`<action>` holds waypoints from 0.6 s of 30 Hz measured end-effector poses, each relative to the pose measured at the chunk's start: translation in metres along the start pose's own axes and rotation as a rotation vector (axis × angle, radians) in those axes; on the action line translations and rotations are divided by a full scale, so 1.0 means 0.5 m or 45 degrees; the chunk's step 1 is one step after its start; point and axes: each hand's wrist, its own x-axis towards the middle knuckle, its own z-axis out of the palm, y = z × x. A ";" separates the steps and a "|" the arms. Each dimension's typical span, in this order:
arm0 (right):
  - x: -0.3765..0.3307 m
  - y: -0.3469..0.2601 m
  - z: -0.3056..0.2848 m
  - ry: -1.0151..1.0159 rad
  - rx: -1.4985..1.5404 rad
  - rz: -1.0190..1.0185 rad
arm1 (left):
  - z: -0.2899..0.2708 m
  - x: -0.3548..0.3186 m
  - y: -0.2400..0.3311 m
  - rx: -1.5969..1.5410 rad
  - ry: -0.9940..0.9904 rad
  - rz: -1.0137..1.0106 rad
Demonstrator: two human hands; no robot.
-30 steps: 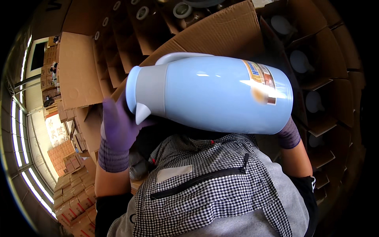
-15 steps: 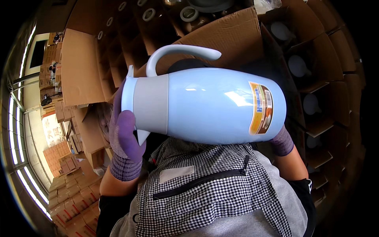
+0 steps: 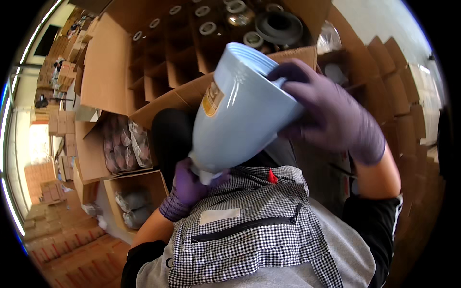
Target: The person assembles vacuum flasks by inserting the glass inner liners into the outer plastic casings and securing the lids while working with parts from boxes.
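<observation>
A light blue insulated jug (image 3: 240,113) with an orange label is tilted before me, its narrow spout end low toward my body and its wide base up and away. At the base an open rim with ridged rings inside shows. My left hand (image 3: 189,185), in a purple glove, grips the narrow end. My right hand (image 3: 326,103), also gloved and partly blurred, holds the base rim, some fingers bent over its edge. The jug's handle is hidden.
A large divided carton (image 3: 165,103) stands ahead, holding several round-mouthed vessels (image 3: 207,29) and a dark grey ring-shaped part (image 3: 279,29). To the left are a carton of wrapped items (image 3: 120,149) and a smaller open box (image 3: 161,180). Opened cartons (image 3: 394,91) line the right.
The jug has swung from lying sideways to base-up and away, showing its open base rim. My right hand has moved from beneath the base to its rim; my left has come lower and inward.
</observation>
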 end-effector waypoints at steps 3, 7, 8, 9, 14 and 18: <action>0.158 -0.003 -0.035 -0.468 -0.067 0.047 | -0.053 0.006 -0.033 0.169 0.287 0.216; 0.305 -0.059 0.050 -0.795 -0.099 -0.030 | -0.229 0.024 0.068 0.212 0.874 0.949; 0.336 -0.069 0.081 -0.938 -0.103 -0.049 | -0.257 0.053 0.075 0.075 0.663 0.965; 0.355 -0.071 0.113 -1.003 -0.123 -0.050 | -0.272 0.077 0.080 -0.058 0.441 0.979; 0.383 0.057 0.037 -0.652 0.162 -0.093 | -0.315 0.130 0.087 -0.175 0.163 0.936; 0.310 0.320 -0.066 -0.183 -1.105 0.860 | -0.346 0.160 0.090 -0.150 -0.095 1.005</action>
